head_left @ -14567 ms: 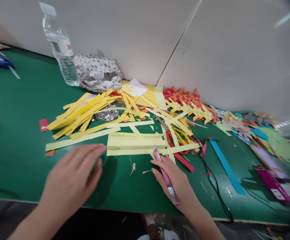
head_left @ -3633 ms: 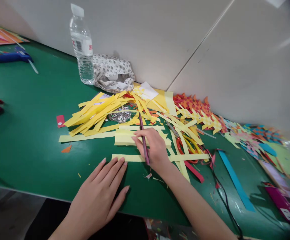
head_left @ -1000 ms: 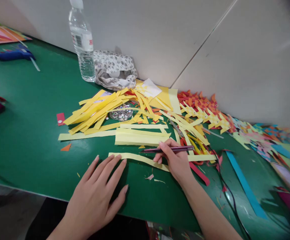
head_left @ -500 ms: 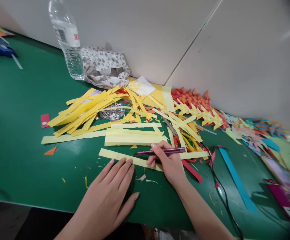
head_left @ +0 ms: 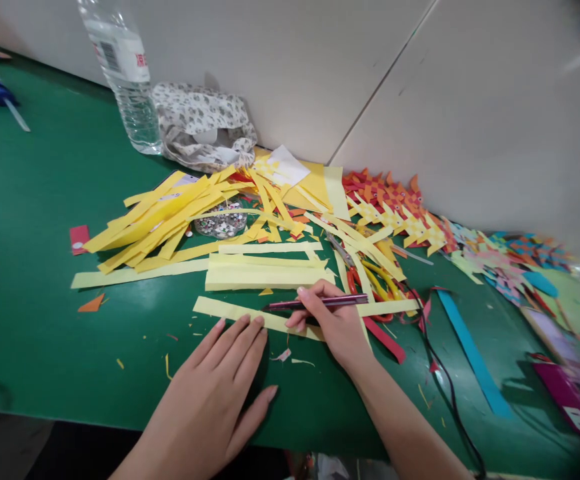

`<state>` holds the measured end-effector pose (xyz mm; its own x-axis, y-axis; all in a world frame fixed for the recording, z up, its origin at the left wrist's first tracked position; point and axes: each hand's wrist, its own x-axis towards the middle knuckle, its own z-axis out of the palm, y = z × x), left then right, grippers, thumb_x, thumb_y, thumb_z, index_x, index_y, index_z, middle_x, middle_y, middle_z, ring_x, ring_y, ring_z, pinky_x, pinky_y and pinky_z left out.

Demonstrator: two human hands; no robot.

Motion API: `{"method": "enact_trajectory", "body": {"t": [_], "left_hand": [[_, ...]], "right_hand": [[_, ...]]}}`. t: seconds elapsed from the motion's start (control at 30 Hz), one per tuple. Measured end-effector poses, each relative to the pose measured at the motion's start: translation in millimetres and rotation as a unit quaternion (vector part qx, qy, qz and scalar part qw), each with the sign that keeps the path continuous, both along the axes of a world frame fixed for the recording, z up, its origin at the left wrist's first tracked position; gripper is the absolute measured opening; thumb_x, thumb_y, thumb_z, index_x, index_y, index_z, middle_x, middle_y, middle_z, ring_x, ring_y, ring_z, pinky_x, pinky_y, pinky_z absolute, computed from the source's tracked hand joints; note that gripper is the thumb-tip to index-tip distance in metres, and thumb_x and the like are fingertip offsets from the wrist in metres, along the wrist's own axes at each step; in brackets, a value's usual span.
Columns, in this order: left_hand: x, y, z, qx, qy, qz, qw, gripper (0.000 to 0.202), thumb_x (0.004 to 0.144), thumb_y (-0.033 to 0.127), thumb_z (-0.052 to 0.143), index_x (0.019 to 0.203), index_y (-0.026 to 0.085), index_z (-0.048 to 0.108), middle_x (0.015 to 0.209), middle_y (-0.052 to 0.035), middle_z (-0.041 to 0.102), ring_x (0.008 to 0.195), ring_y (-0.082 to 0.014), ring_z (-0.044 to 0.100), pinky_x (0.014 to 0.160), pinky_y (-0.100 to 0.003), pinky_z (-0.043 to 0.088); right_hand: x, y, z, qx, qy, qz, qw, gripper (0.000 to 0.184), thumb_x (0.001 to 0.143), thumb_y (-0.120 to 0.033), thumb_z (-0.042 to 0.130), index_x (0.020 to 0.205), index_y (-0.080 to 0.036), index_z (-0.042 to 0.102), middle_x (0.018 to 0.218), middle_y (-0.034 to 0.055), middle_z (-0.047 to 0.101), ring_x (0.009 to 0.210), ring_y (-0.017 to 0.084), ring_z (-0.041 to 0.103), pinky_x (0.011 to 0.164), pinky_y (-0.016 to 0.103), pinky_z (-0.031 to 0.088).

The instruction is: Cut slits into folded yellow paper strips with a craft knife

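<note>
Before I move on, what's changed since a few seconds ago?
The right hand has come from the wide sheet to the front strip, its purple tool swinging from pointing away to pointing left. The strip's right end has swung toward the person. The left hand stays on the strip; bottle and pouch stay put.

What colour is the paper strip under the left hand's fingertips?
Pale yellow; the paper strip shows best in the head view, the only one here.

Matt paper strip [head_left: 230, 312], glossy pen-like tool [head_left: 343, 301], smooth tabletop [head_left: 70, 347].
</note>
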<state>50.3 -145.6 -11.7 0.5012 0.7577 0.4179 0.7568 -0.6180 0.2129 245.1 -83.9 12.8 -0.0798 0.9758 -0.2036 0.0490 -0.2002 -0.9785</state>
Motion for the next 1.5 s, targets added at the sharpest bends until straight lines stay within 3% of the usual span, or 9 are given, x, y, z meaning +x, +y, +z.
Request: {"method": "enact_trajectory", "body": {"t": [0.67, 0.93, 1.13, 1.5], "left_hand": [[-1, -2, 0.9, -0.003, -0.014, 0.002, 1.0, 0.044, 0.093, 0.043, 0.048, 0.124, 0.014, 0.062, 0.13, -0.0047, 0.064, 0.117, -0.0213, 0.06, 0.113, -0.035, 0.025], [-2, -3, 0.8, -0.005, -0.016, 0.058, 0.998, 0.05, 0.091, 0.047, 0.049, 0.126, 0.013, 0.059, 0.132, -0.0073, 0.063, 0.121, -0.0259, 0.056, 0.111, -0.039, 0.026], [-4, 3, 2.2, 0.004, 0.07, -0.025, 0.997, 0.062, 0.095, 0.05, 0.044, 0.144, 0.013, 0.041, 0.149, -0.0033, 0.045, 0.134, -0.024, 0.043, 0.111, -0.037, 0.026], [-4, 2, 0.2, -0.006, 0.062, -0.03, 0.998, 0.061, 0.095, 0.051, 0.043, 0.144, 0.015, 0.042, 0.148, -0.0034, 0.046, 0.133, -0.0237, 0.045, 0.115, -0.037, 0.026]], "right_hand": [[4, -3, -1.5, 0.051, -0.046, 0.023, 0.997, 0.027, 0.084, -0.04, 0.07, 0.072, -0.021, 0.055, 0.061, 0.0006, 0.074, 0.052, 0.012, 0.066, 0.054, 0.023, 0.055], [25, -1, -3.9, 0.067, -0.004, -0.066, 0.996, 0.03, 0.084, -0.041, 0.07, 0.067, -0.02, 0.056, 0.051, -0.0012, 0.068, 0.043, 0.01, 0.058, 0.047, 0.02, 0.048], [34, -7, -6.0, 0.057, -0.029, -0.067, 0.996, 0.031, 0.085, -0.042, 0.069, 0.067, -0.02, 0.055, 0.053, -0.0007, 0.07, 0.043, 0.01, 0.059, 0.047, 0.019, 0.047], [24, -5, -1.8, 0.051, -0.063, -0.038, 0.996, 0.033, 0.083, -0.045, 0.068, 0.066, -0.022, 0.053, 0.051, -0.0005, 0.069, 0.043, 0.013, 0.06, 0.048, 0.024, 0.05]]}}
